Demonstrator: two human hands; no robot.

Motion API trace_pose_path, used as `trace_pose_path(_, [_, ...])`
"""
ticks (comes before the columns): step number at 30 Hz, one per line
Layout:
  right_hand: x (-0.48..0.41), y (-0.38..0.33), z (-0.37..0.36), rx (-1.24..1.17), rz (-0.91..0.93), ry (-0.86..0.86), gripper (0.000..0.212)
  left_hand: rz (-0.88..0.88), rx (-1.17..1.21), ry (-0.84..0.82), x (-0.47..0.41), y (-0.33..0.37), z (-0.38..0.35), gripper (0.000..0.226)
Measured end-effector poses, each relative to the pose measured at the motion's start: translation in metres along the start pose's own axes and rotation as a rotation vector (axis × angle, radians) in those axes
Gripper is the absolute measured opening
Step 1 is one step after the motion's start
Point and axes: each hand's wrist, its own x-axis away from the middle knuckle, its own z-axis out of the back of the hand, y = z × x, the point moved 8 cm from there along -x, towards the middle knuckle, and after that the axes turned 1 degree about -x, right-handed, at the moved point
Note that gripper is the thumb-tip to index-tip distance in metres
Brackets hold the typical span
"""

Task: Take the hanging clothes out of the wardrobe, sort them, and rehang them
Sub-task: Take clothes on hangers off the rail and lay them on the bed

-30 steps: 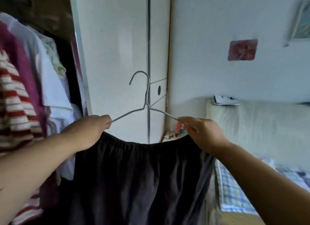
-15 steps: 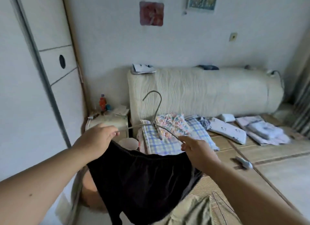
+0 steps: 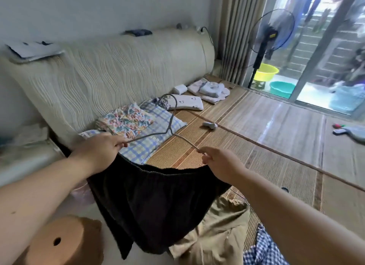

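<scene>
1. Your left hand (image 3: 102, 148) and right hand (image 3: 219, 162) are each pinching one end of the wire hanger (image 3: 169, 126), trapping the waistband (image 3: 158, 169).
2. The black garment (image 3: 154, 201) is hanging above the khaki clothes (image 3: 213, 237); try lowering it level.

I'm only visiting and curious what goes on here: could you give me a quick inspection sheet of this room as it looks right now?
Surface: woven mat covering the bed.
Job's things: black garment hanging from a wire hanger; olive garment and checked cloth lying below it.
Clutter: floral cloth, pillow and folded laundry near the headboard.
Hands: left hand and right hand each grip one end of the wire hanger.
Cables: one cord at the headboard's top.
Surroundings: fan, curtain, yellow basin beyond the fan.
</scene>
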Motion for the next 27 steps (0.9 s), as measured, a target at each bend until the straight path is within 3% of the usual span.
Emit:
trace_pose_path(4, [0.039,0.013,-0.011,-0.031,-0.156,0.039,0.031,-0.141,0.030,-0.121,-0.022,0.020,-0.019,0.021])
trace_pose_path(13, [0.173,0.092,-0.016,-0.110,-0.594,0.060,0.031,-0.464,0.052,-0.409,-0.019,0.147,-0.096,0.021])
trace_pose_path(22, [0.291,0.160,0.039,-0.141,-0.827,0.090,0.028,-0.635,0.174,-0.575,0.020,0.283,-0.144,0.021])
trace_pose_path(27, [0.324,0.203,0.076,-0.108,-0.866,0.151,0.030,-0.692,0.243,-0.526,0.026,0.348,-0.157,0.021])
